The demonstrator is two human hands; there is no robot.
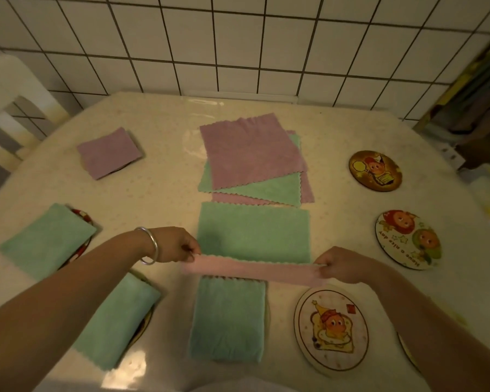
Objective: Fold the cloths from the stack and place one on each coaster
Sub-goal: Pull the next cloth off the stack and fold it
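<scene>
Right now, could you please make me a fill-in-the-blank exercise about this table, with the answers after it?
1. Both hands, left hand and right hand, hold a stretched ___ cloth.
2. The top cloth of the stack is ___.
3. On the person's right, ___ coasters lie fully uncovered, such as the nearest coaster.
4. The left wrist wears a ___.

Answers: pink; purple; three; bracelet

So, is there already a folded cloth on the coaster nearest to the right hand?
No, that coaster lies bare beside the right hand, its cartoon picture fully visible.
</scene>
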